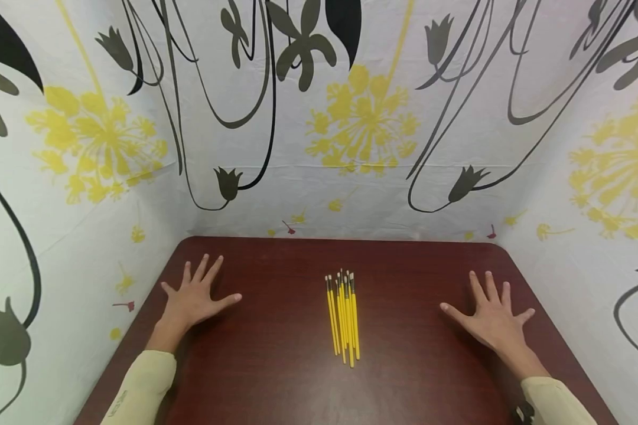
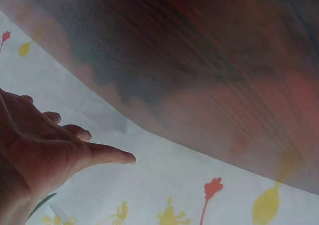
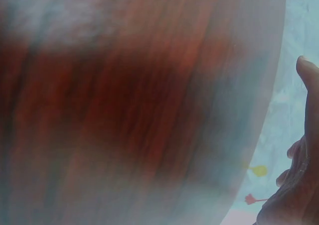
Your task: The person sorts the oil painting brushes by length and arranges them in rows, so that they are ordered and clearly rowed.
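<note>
A bunch of several thin yellow-handled paintbrushes (image 1: 345,319) lies at the middle of the dark red-brown table (image 1: 276,378), bristle ends pointing away from me. To their left, my left hand (image 1: 194,298) is spread palm down with straight fingers, holding nothing. On the other side my right hand (image 1: 491,319) is spread the same way, its thumb toward the brushes. Both hands are well apart from the bunch. In the left wrist view the left hand (image 2: 45,145) shows from its thumb side. At the right wrist view's edge, part of the right hand (image 3: 299,170) appears; no brushes show there.
White cloth (image 1: 372,200) printed with yellow and grey flowers hangs behind the table and along both sides. The table's far edge (image 1: 340,240) has rounded corners. A small dark object (image 1: 524,411) shows at the right sleeve's cuff.
</note>
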The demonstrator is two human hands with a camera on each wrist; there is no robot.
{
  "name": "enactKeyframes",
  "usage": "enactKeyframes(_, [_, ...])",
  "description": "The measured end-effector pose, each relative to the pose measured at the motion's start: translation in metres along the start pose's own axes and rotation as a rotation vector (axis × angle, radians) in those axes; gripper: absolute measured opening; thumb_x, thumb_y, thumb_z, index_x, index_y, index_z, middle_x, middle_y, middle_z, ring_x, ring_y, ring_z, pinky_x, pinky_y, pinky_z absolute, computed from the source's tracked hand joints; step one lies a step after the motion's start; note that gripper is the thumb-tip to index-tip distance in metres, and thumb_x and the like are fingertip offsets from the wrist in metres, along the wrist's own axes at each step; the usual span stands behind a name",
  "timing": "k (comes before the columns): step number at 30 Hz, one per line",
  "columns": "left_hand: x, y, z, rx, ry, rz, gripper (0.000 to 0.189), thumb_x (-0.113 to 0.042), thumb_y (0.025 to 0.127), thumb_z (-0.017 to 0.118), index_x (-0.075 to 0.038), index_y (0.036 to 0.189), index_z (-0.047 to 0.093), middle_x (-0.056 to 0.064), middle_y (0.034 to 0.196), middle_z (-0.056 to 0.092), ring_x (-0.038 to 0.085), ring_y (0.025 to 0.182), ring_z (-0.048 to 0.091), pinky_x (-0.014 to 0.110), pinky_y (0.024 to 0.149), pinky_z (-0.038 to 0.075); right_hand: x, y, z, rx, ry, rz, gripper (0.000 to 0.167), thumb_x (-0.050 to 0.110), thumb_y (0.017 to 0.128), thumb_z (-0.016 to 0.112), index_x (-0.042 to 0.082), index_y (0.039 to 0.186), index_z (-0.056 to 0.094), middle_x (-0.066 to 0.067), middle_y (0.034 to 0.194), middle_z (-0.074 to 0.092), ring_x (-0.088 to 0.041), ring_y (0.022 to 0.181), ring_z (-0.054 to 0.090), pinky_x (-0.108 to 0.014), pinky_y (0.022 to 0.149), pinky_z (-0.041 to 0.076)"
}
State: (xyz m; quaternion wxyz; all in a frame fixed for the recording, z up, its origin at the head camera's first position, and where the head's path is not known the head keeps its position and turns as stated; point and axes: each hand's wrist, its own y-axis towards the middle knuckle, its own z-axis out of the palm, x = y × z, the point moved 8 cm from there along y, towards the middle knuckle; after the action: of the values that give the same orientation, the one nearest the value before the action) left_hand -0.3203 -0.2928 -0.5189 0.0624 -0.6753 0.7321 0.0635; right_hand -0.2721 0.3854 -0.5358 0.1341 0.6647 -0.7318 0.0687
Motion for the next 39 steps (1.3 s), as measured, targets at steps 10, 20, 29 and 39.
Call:
enactKeyframes(10, [-0.017,0.001,0.001,-0.002,-0.006,0.032,0.118,-0.097,0.080,0.049,-0.032,0.171,0.012,0.016,0.179,0.012,0.060,0.159,0.008,0.098,0.098,0.001,-0.003,0.000,0.001,-0.014,-0.012,-0.009,0.118,0.087,0.087,0.056,0.025,0.171,0.001,-0.025,0.176,-0.002,-0.063,0.157,-0.005,-0.101,0.089,-0.005])
enactKeyframes(20, [-0.041,0.006,0.007,0.003,-0.053,0.052,0.121,-0.099,0.077,0.050,-0.036,0.171,0.008,0.013,0.179,0.012,0.058,0.160,0.010,0.099,0.095,-0.003,0.009,-0.003,0.002,-0.026,0.002,-0.048,0.118,0.084,0.087,0.058,0.024,0.171,0.002,-0.024,0.177,-0.001,-0.063,0.158,-0.001,-0.099,0.096,-0.002])
enactKeyframes(29, [-0.055,0.011,0.000,-0.007,-0.039,0.066,0.121,-0.099,0.077,0.050,-0.034,0.171,0.011,0.012,0.179,0.012,0.056,0.161,0.006,0.098,0.099,-0.002,0.035,0.001,0.009,-0.033,-0.002,-0.107,0.115,0.083,0.088,0.059,0.024,0.171,0.005,-0.021,0.178,0.003,-0.060,0.159,0.005,-0.096,0.102,0.000])
enactKeyframes(39, [-0.075,0.009,0.000,-0.013,-0.044,0.102,0.119,-0.099,0.078,0.048,-0.038,0.170,0.007,0.010,0.180,0.012,0.053,0.163,0.009,0.096,0.104,-0.001,0.081,0.009,0.024,-0.018,0.009,-0.184,0.112,0.084,0.088,0.058,0.026,0.171,0.010,-0.019,0.178,0.010,-0.058,0.159,0.013,-0.092,0.109,0.004])
